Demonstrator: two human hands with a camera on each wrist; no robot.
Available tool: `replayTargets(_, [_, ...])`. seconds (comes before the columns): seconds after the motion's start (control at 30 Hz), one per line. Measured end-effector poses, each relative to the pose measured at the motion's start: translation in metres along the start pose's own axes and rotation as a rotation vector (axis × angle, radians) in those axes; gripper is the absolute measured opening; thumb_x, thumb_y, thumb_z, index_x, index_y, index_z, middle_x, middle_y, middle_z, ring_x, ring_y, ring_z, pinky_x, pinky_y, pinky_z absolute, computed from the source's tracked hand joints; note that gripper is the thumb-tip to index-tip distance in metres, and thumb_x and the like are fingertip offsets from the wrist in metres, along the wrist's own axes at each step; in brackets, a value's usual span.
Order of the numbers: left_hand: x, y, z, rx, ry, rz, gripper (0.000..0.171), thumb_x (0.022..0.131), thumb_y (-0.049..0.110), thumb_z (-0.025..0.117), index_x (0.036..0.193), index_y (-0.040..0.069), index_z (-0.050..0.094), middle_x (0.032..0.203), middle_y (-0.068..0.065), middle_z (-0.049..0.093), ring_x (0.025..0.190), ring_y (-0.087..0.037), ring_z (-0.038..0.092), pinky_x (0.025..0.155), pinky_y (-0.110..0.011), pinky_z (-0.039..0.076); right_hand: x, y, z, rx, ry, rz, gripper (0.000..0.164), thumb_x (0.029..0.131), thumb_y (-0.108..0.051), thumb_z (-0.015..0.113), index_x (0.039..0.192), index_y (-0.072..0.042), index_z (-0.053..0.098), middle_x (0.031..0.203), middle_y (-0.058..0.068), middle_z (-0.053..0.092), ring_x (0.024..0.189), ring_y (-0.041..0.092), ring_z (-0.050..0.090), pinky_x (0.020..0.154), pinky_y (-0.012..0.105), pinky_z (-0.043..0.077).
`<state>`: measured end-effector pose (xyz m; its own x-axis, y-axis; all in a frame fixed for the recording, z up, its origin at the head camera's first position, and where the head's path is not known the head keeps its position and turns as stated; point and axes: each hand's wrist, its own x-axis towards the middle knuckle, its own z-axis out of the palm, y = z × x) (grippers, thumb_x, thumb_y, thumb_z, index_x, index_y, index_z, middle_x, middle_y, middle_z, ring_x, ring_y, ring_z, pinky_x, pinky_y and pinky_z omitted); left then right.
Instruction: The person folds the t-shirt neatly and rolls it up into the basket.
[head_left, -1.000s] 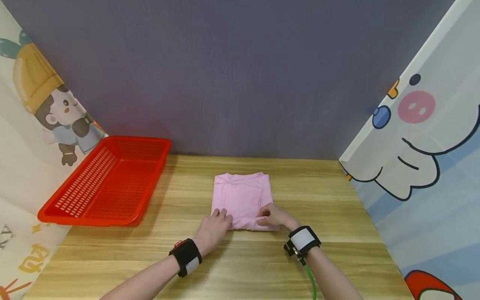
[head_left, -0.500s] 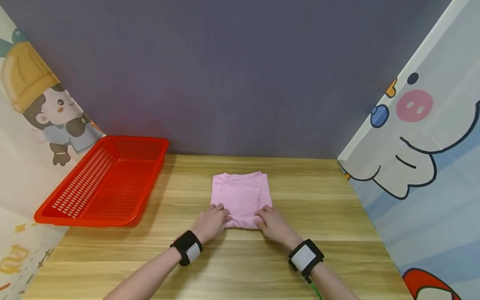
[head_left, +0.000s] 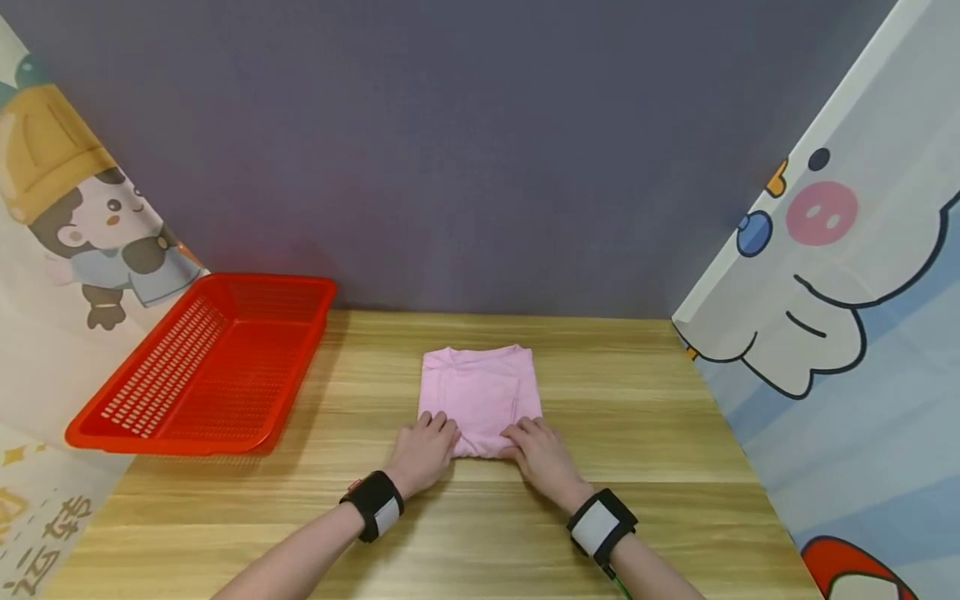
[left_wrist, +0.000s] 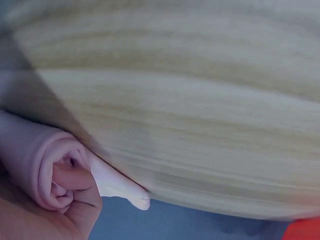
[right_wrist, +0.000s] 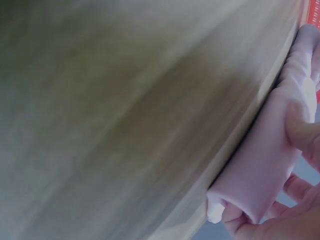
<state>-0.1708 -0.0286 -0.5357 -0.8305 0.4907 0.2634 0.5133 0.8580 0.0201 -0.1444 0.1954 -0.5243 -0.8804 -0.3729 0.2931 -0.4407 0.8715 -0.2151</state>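
A folded pink shirt (head_left: 483, 392) lies on the wooden table, its neckline toward the far wall and its near edge rolled up. My left hand (head_left: 423, 450) grips the left end of that roll; in the left wrist view a digit (left_wrist: 75, 177) pokes into the coiled end of the cloth. On the other side my right hand (head_left: 543, 458) holds the roll's right end. The right wrist view shows the thumb (right_wrist: 300, 127) pressing on the rolled cloth (right_wrist: 265, 150), with fingers curled about its end. Part of the roll is hidden beneath both hands in the head view.
A red plastic basket (head_left: 240, 367) with slotted sides stands at the left of the table (head_left: 615, 400). A grey wall (head_left: 480, 158) rises behind the table, and printed cartoon panels flank it. A green cable (head_left: 619, 583) runs from the right wrist strap (head_left: 602, 524).
My right hand has gone from pinching the near right corner to lying over the roll's right end. The left hand keeps its hold, and the head view has shifted slightly.
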Motion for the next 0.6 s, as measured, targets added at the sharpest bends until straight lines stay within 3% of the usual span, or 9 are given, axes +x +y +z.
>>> replayTargets(0.17, [-0.008,0.000,0.003,0.046,0.063,0.029,0.027,0.093,0.037,0.035,0.088,0.015,0.050,0.079,-0.001,0.049,0.074,-0.019,0.048,0.041,-0.030,0.029,0.004,0.002,0.003,0.099,0.035,0.009,0.017,0.080,-0.031,0.062,0.091,-0.018,0.064,0.080,-0.006,0.058,0.076,0.013,0.052,0.066,0.032,0.044])
replayTargets(0.4, [-0.019,0.001,0.008,0.170,0.106,0.101,0.051,0.085,0.056,0.042,0.117,0.017,0.045,0.098,-0.002,0.051,0.090,-0.020,0.049,0.054,-0.036,0.042,0.014,0.010,0.000,0.271,-0.058,0.041,0.011,0.080,-0.024,0.062,0.086,-0.014,0.065,0.077,-0.004,0.060,0.075,0.014,0.056,0.070,0.030,0.045])
replayTargets(0.5, [-0.020,0.004,0.011,0.186,0.107,0.104,0.045,0.086,0.052,0.043,0.113,0.016,0.046,0.096,-0.002,0.050,0.090,-0.021,0.048,0.058,-0.036,0.043,0.020,0.015,-0.003,0.375,-0.130,0.043,0.010,0.082,-0.022,0.061,0.084,-0.012,0.065,0.077,-0.002,0.061,0.075,0.013,0.057,0.070,0.028,0.045])
replayTargets(0.6, [-0.019,0.006,0.013,0.151,0.107,0.090,0.035,0.088,0.046,0.043,0.101,0.015,0.049,0.088,-0.002,0.049,0.084,-0.021,0.048,0.053,-0.035,0.041,0.024,0.019,-0.005,0.445,-0.205,0.036,0.012,0.084,-0.021,0.059,0.085,-0.011,0.065,0.078,-0.001,0.063,0.076,0.013,0.058,0.072,0.028,0.046])
